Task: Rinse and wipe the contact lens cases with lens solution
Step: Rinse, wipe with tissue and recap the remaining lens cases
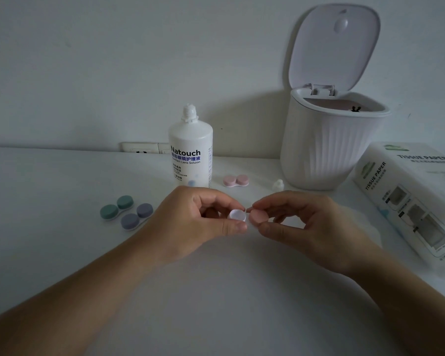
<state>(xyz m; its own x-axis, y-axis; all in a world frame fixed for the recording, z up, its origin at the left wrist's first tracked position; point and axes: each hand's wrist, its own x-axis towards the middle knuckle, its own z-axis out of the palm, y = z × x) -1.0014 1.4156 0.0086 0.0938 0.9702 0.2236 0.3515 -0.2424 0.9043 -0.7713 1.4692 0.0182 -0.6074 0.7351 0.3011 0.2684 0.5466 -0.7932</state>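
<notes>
Your left hand (203, 219) has its fingers curled in, thumb and fingertips pinching a pale, whitish round piece of a lens case (237, 215) just above the white table (62, 247). Your right hand (301, 222) is curled the same way, thumb and forefinger pinching a pink cap (258, 217) that sits right beside the pale piece, the two almost touching; whether they are joined you cannot tell.

Left of your left hand lie a green lens case (116, 207) and a purple lens case (137, 216), side by side and touching or nearly so. Behind your hands stands the lens solution bottle (190, 150), upright, with a pink lens case (236, 180) just to its right and a small clear cap (278, 185) beyond that. A white ribbed bin (329, 147) with its lid (334, 44) up stands against the wall at the back right. A tissue paper pack (411, 199) lies along the right edge, near your right hand, with a tissue (362, 227) spread under that hand.

Bare tabletop runs wide on the near side under your forearms and on the far left.
</notes>
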